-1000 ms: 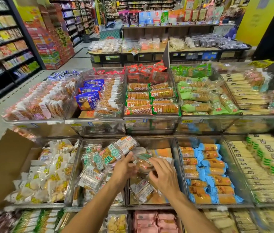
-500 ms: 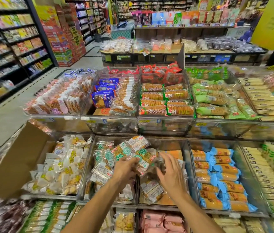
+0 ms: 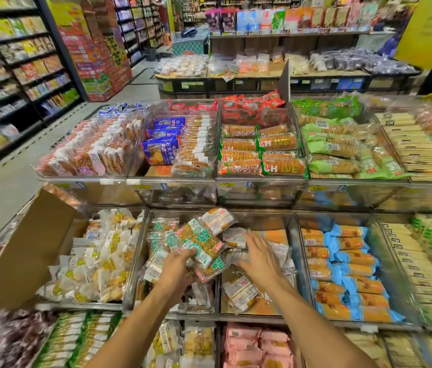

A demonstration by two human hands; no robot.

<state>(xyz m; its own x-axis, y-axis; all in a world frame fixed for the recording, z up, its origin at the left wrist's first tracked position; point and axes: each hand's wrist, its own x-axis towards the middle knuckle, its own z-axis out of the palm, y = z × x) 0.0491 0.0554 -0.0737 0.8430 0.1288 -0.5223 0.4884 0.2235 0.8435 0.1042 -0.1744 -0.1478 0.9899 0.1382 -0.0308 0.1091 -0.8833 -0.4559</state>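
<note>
Snack packs (image 3: 202, 243): fanned bunch gripped in left hand (image 3: 176, 268), held up over the left edge of the sparse bin (image 3: 293, 236). Right hand (image 3: 258, 257) flat, fingers spread, over loose packs (image 3: 241, 290) lying in it. Looks mid-job: bunch not yet set down, bin thinly filled.

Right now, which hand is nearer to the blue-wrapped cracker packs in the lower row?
Right. The right hand is spread open over the bin just left of the blue-wrapped cracker packs; the left hand is farther left, gripping a bunch of green-labelled packets.
</note>
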